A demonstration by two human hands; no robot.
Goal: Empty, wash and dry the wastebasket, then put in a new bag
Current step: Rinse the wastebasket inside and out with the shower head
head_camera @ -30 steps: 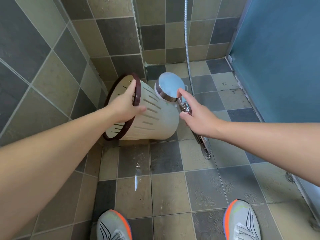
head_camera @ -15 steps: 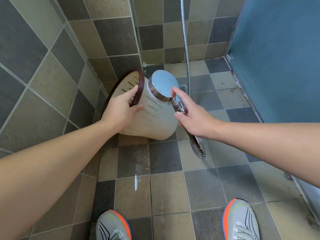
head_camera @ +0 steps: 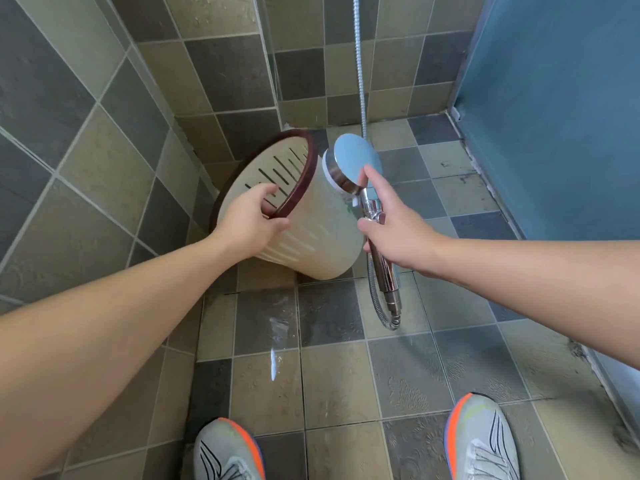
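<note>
Left hand (head_camera: pixel 250 218) gripping the dark brown rim (head_camera: pixel 301 183) of the wastebasket (head_camera: pixel 318 237): fingers hooked inside the mouth, thumb pressed along the outer wall just below the rim. Wastebasket held tipped on its side, mouth turned toward the left wall tiles (head_camera: pixel 69 133), closed base pointing down and right, clear of the floor tiles (head_camera: pixel 332 372) or barely above them; contact not discernible. Cream body, slotted walls; interior visible through the mouth showing only its own slots, no contents seen.

Right hand (head_camera: pixel 394 230) wrapped around the chrome handle of the shower head (head_camera: pixel 356 168), index finger extended up along the neck to the back of the round head, remaining fingers curled about the handle. Spray face set against the upper side wall of the wastebasket, just right of the rim. Water flow not discernible. Metal hose (head_camera: pixel 379 306) looping from the handle's lower end below the wastebasket's base, then rising along the rear wall above it.

Both forearms bare, extended forward, converging on the wastebasket from left and right. Wet sheen on the floor tiles below the wastebasket. Two grey shoes (head_camera: pixel 228 452) with orange trim at the near edge, well apart from the wastebasket. Blue panel (head_camera: pixel 554 98) to its right.
</note>
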